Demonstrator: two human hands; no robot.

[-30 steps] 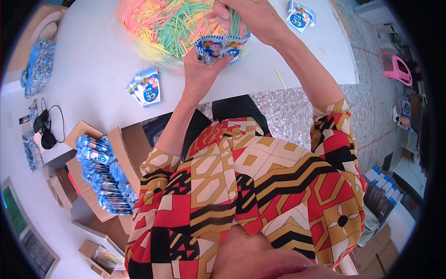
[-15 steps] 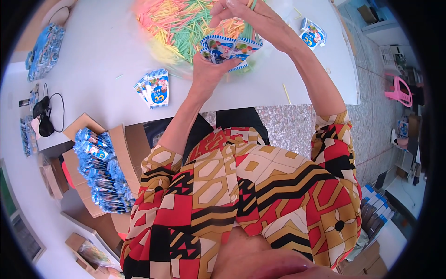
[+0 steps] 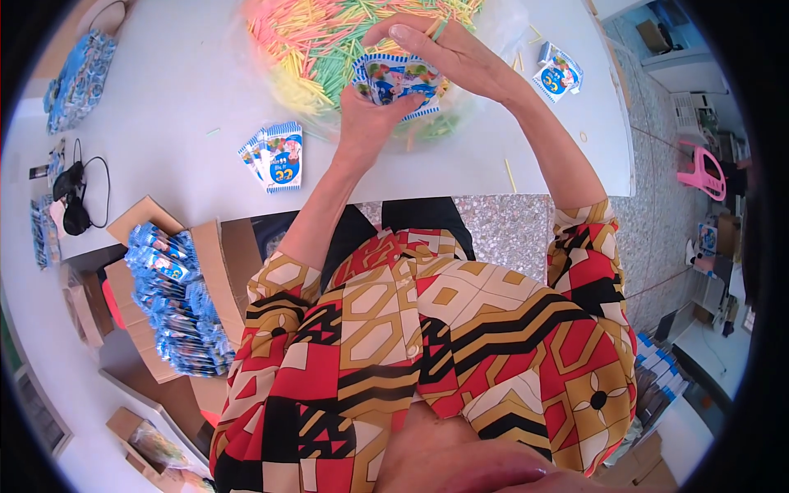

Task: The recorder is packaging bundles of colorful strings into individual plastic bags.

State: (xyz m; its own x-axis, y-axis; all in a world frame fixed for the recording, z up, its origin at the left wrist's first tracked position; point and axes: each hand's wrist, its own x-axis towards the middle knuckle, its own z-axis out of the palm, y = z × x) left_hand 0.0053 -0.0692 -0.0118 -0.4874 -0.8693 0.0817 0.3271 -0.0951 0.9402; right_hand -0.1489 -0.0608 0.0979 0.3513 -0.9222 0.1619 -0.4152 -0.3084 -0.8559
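Note:
My left hand is closed around a few small blue-and-white printed packets, thumb across their front. They stand upright above the near edge of a large heap of thin pastel sticks, pink, yellow and green. Just above the packets' top edge, my right hand is stretched out with its fingers bent over them; nothing shows in its grasp. A thin yellowish band crosses one of its fingers. Clear plastic lies around and under the heap.
More flat packets lie on the white table, as a fanned stack at left and a small pile at right. Loose sticks lie near the front edge. An open carton full of packets stands at lower left; a pink stool is far right.
My right hand has come down and nearer over the packets. The packets, spread apart before, now sit closer together in my left hand.

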